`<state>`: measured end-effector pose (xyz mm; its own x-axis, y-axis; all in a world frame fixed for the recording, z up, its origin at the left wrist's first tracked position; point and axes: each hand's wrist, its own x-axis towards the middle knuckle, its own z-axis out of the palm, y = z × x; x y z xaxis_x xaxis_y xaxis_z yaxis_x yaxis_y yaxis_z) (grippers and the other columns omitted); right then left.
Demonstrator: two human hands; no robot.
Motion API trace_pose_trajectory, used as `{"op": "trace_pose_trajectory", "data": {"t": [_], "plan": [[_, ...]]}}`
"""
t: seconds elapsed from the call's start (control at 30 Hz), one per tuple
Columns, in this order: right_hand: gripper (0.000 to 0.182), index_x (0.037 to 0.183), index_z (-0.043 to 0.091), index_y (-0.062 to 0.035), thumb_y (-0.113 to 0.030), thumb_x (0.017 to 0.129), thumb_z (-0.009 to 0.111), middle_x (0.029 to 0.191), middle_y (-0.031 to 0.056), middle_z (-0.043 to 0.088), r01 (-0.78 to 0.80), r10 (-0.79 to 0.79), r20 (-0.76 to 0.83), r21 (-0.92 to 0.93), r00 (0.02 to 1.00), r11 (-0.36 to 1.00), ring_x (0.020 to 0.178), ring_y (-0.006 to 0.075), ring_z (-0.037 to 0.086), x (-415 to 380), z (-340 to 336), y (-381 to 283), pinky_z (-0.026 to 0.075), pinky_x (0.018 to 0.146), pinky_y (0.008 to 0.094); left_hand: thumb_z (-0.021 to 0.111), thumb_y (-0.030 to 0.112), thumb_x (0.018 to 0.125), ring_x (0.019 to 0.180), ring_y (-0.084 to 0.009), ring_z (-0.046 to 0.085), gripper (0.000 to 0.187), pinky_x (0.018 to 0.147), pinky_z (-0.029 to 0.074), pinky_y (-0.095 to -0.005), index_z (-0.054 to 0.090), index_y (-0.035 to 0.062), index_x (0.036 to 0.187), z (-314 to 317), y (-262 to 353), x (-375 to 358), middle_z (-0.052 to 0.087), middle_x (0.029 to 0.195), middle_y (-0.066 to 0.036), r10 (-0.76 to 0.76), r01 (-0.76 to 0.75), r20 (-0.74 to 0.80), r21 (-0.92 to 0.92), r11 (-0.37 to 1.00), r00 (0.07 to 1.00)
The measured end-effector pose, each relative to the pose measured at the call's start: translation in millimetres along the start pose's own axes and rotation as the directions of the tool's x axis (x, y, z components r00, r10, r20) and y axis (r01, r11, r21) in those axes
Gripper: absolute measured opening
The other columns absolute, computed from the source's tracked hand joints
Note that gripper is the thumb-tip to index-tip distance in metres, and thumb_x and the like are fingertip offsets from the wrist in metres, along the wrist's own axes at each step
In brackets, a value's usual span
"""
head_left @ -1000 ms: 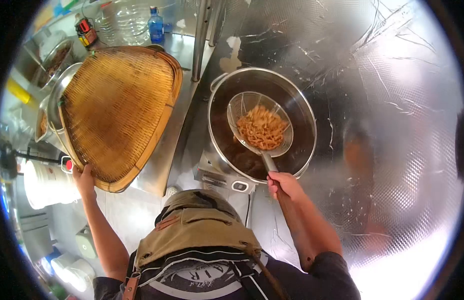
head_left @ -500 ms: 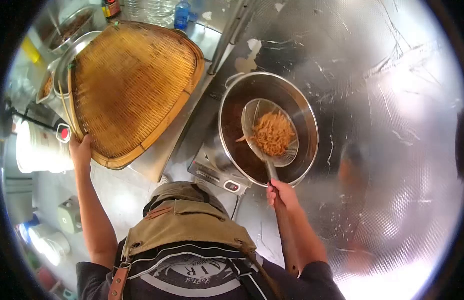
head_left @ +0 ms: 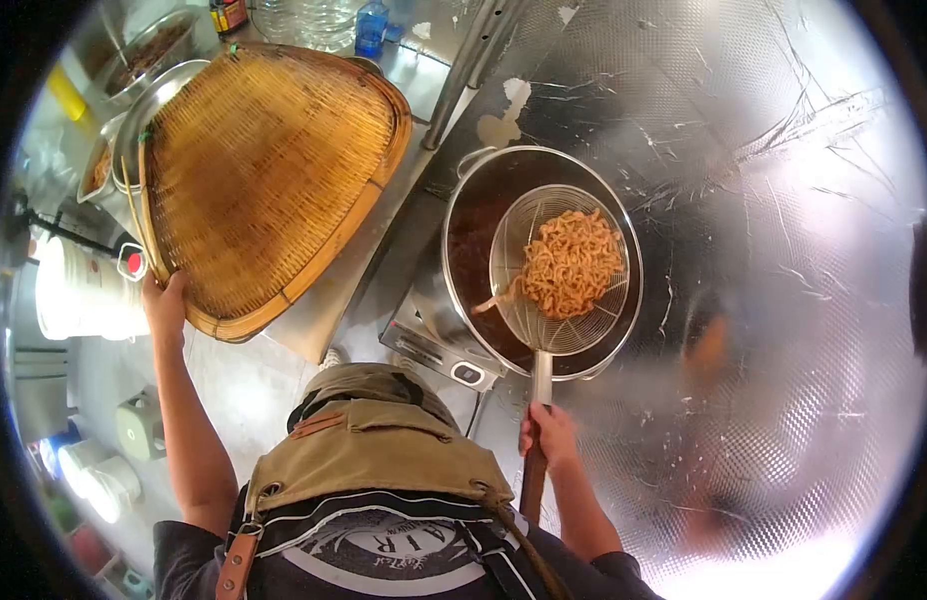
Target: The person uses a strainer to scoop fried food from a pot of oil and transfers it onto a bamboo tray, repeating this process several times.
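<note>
My left hand (head_left: pixel 166 305) is closed on the near left rim of a woven bamboo tray (head_left: pixel 264 190), which has a rounded triangular shape. My right hand (head_left: pixel 552 435) grips the long handle of a wire mesh strainer (head_left: pixel 509 235). In the mesh lies a heap of brown, curled food strips (head_left: pixel 574 265), whose kind I cannot make out; one or two strips stick out over its left side. The strainer is over the mouth of a deep steel pot (head_left: pixel 440 300) with dark contents.
Below the pot is an appliance with a control panel (head_left: pixel 444 362). A dented metallic sheet surface (head_left: pixel 764 300) spreads across the right. At the upper left are steel containers (head_left: pixel 154 55) with food and a blue bottle (head_left: pixel 371 28). White buckets (head_left: pixel 79 290) stand on the left.
The strainer with its food has come up closer to the camera and looks larger and more level. My right hand has drawn back toward my body. The bamboo tray has barely moved.
</note>
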<state>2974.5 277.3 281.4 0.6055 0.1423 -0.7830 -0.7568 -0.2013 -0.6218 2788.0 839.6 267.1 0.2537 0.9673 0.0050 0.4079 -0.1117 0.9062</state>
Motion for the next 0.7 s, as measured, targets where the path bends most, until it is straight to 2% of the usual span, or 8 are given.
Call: {"op": "trace_pose_trajectory", "data": {"t": [0.13, 0.23, 0.37, 0.47, 0.5, 0.6, 0.63, 0.7], "plan": [[0.030, 0.078, 0.054, -0.0033, -0.029, 0.091, 0.063, 0.055, 0.0061, 0.052, 0.071, -0.068, 0.062, -0.055, 0.996, 0.996, 0.043, 0.0167, 0.052, 12, -2, -3, 0.047, 0.043, 0.0317, 0.062, 0.015, 0.079, 0.084, -0.0192, 0.058, 0.038, 0.076, 0.046, -0.0317, 0.058, -0.0041, 0.112, 0, 13, -5, 0.064, 0.093, -0.010, -0.107, 0.107, 0.019, 0.024, 0.994, 0.994], [0.027, 0.078, 0.053, -0.0041, -0.026, 0.091, 0.062, 0.059, 0.0062, 0.054, 0.115, -0.114, 0.064, -0.026, 0.991, 0.993, 0.043, 0.0165, 0.052, 9, 3, -9, 0.045, 0.042, 0.0324, 0.061, 0.015, 0.079, 0.083, -0.0198, 0.058, 0.037, 0.076, 0.046, -0.0324, 0.059, -0.0041, 0.111, -2, 1, 1, 0.064, 0.093, -0.010, -0.005, 0.005, 0.004, 0.040, 0.999, 1.000], [0.029, 0.078, 0.053, -0.0030, -0.027, 0.091, 0.063, 0.056, 0.0067, 0.053, 0.128, -0.128, -0.001, 0.009, 0.992, 0.992, 0.044, 0.0164, 0.053, -22, 3, -21, 0.047, 0.042, 0.0327, 0.061, 0.015, 0.079, 0.083, -0.0198, 0.058, 0.036, 0.077, 0.046, -0.0322, 0.060, -0.0041, 0.109, -6, -8, 6, 0.065, 0.093, -0.010, -0.017, 0.017, 0.040, 0.021, 1.000, 0.999], [0.022, 0.087, 0.051, -0.0053, -0.025, 0.092, 0.060, 0.063, 0.0059, 0.055, 0.062, -0.066, 0.020, 0.131, 0.998, 0.989, 0.044, 0.0172, 0.051, -11, -6, 4, 0.046, 0.041, 0.0344, 0.061, 0.015, 0.080, 0.084, -0.0201, 0.059, 0.036, 0.077, 0.046, -0.0322, 0.060, -0.0043, 0.110, -3, -11, 13, 0.065, 0.093, -0.010, -0.010, 0.011, 0.024, -0.008, 1.000, 1.000], [0.023, 0.084, 0.052, -0.0047, -0.024, 0.092, 0.061, 0.062, 0.0056, 0.054, 0.070, -0.069, -0.022, 0.047, 0.997, 0.996, 0.044, 0.0166, 0.051, -4, 0, 13, 0.046, 0.041, 0.0339, 0.061, 0.015, 0.080, 0.085, -0.0202, 0.059, 0.036, 0.078, 0.046, -0.0321, 0.060, -0.0043, 0.110, -4, -15, 14, 0.065, 0.093, -0.011, -0.001, 0.002, 0.016, -0.030, 1.000, 1.000], [0.023, 0.082, 0.051, -0.0044, -0.022, 0.091, 0.061, 0.060, 0.0059, 0.053, 0.076, -0.078, 0.093, 0.024, 0.993, 0.997, 0.044, 0.0163, 0.051, 7, -7, 6, 0.046, 0.041, 0.0336, 0.061, 0.014, 0.080, 0.083, -0.0188, 0.060, 0.033, 0.075, 0.047, -0.0311, 0.061, -0.0036, 0.108, -7, -25, 15, 0.065, 0.092, -0.009, 0.021, -0.021, -0.004, -0.029, 0.999, 1.000], [0.024, 0.078, 0.051, -0.0047, -0.022, 0.090, 0.062, 0.058, 0.0059, 0.053, 0.082, -0.085, 0.052, 0.066, 0.995, 0.995, 0.042, 0.0162, 0.050, 6, -3, 6, 0.044, 0.040, 0.0332, 0.060, 0.014, 0.081, 0.082, -0.0180, 0.060, 0.031, 0.074, 0.047, -0.0307, 0.061, -0.0033, 0.107, -7, -26, 18, 0.065, 0.091, -0.009, 0.030, -0.030, -0.008, -0.022, 0.999, 1.000], [0.027, 0.076, 0.051, -0.0049, -0.025, 0.090, 0.061, 0.055, 0.0056, 0.052, 0.140, -0.140, 0.012, 0.004, 0.990, 0.990, 0.041, 0.0165, 0.051, -1, 0, -2, 0.043, 0.039, 0.0322, 0.060, 0.013, 0.081, 0.078, -0.0159, 0.059, 0.028, 0.069, 0.047, -0.0301, 0.061, -0.0023, 0.104, -1, -16, 15, 0.064, 0.088, -0.007, 0.009, -0.006, 0.038, -0.065, 0.998, 0.999]]}}
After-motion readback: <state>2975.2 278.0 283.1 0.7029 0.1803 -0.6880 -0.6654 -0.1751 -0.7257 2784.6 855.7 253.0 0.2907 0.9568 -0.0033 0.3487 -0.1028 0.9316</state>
